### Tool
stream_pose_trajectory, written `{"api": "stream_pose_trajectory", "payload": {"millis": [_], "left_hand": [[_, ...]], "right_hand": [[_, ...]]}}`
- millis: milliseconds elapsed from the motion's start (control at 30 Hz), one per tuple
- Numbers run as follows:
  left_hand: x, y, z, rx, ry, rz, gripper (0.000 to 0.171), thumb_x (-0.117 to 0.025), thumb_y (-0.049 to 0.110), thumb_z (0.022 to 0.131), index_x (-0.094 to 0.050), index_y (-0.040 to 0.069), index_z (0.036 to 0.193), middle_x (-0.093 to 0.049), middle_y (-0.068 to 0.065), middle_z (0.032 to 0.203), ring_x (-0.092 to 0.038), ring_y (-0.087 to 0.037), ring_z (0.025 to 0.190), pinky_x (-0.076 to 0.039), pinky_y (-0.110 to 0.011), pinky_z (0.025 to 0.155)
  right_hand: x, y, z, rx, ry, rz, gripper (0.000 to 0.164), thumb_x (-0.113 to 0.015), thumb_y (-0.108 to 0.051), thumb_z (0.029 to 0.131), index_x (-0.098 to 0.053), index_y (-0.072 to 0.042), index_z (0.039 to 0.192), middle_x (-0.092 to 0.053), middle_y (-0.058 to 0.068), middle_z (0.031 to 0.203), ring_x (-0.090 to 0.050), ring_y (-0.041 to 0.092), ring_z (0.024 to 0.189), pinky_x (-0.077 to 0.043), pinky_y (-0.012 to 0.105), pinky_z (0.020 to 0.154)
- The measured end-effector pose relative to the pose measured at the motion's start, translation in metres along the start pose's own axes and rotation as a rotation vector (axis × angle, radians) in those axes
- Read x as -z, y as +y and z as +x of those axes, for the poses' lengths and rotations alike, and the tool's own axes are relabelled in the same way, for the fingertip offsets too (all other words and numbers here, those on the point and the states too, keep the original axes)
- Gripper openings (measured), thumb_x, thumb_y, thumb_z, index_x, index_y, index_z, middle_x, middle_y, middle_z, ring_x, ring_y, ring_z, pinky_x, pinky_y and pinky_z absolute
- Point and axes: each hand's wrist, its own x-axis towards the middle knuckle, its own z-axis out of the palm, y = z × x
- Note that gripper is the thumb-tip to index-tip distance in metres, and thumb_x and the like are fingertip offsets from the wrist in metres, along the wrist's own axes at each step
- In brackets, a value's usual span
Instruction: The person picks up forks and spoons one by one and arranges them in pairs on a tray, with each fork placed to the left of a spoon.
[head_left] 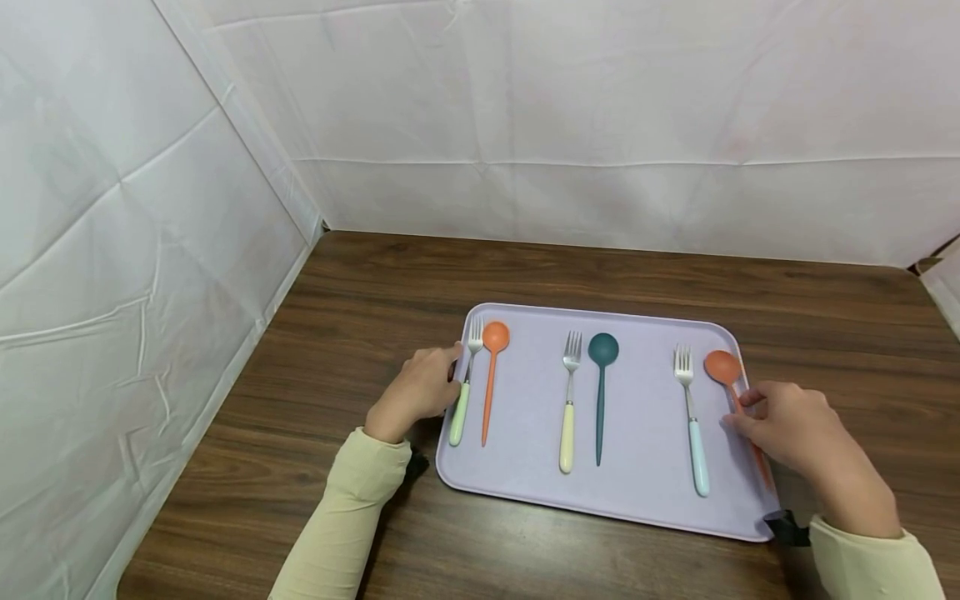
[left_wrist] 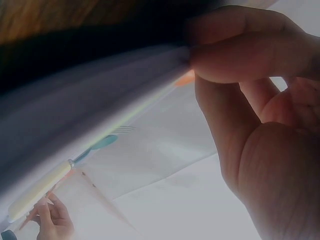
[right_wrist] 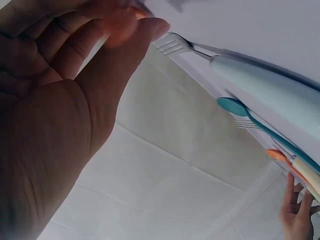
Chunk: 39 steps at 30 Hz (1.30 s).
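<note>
A pale purple tray [head_left: 525, 433] lies on the table with cutlery in three pairs. My left hand [head_left: 420, 387] grips the tray's left rim, beside a green-handled fork [head_left: 460, 412] and an orange spoon [head_left: 491, 375]. In the middle lie a cream-handled fork [head_left: 567, 433] and a dark teal spoon [head_left: 603, 350]. Toward the right is a blue-handled fork [head_left: 697, 458]. Next to it, my right hand [head_left: 802, 429] pinches the handle of a second orange spoon [head_left: 722, 367], slanted along the right rim. In the right wrist view the fingers [right_wrist: 135, 55] partly hide that spoon.
The dark wooden table [head_left: 360, 292] extends around the tray on all sides. White sheeting [head_left: 525, 125] hangs behind the table and along its left side. A black strap [head_left: 787, 527] shows under the right wrist, by the tray's near right corner.
</note>
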Motion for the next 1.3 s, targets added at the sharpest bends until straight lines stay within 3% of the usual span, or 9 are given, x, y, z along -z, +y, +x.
{"api": "stream_pose_trajectory", "payload": {"millis": [300,733,1000,1300], "left_hand": [[0.0,-0.001,0.0,-0.002,-0.004,-0.01,0.056,-0.057,0.009,0.085,-0.042,0.004,0.139,-0.051,-0.004,0.078,-0.051,-0.018,0.066,-0.042,-0.027,0.051],[0.001,0.001,-0.001,-0.009,0.0,0.007,0.056,-0.056,0.009,0.085,-0.042,0.003,0.139,-0.05,-0.005,0.075,-0.05,-0.019,0.066,-0.041,-0.029,0.053],[0.002,0.002,0.0,0.004,-0.002,0.024,0.056,-0.057,0.01,0.085,-0.042,0.004,0.139,-0.051,-0.004,0.078,-0.051,-0.02,0.073,-0.042,-0.03,0.058],[0.002,0.002,0.001,0.015,-0.009,0.02,0.056,-0.057,0.01,0.085,-0.042,0.004,0.139,-0.051,-0.005,0.078,-0.051,-0.02,0.072,-0.041,-0.03,0.057]], "right_hand": [[-0.002,-0.007,-0.001,-0.007,-0.052,-0.007,0.048,-0.073,-0.026,0.076,-0.057,0.01,0.104,-0.055,0.005,0.068,-0.05,0.02,0.059,-0.04,0.033,0.047],[-0.002,-0.013,-0.003,0.074,-0.078,-0.024,0.048,-0.071,-0.012,0.075,-0.055,0.009,0.115,-0.061,0.003,0.066,-0.055,0.019,0.058,-0.043,0.036,0.049],[-0.005,-0.016,0.001,0.011,-0.124,-0.036,0.05,-0.07,-0.015,0.078,-0.052,0.011,0.117,-0.061,0.01,0.072,-0.055,0.022,0.061,-0.043,0.037,0.049],[-0.003,-0.018,0.0,0.019,-0.107,-0.031,0.051,-0.069,-0.019,0.08,-0.052,0.012,0.117,-0.061,0.013,0.072,-0.055,0.022,0.06,-0.043,0.037,0.048]]}}
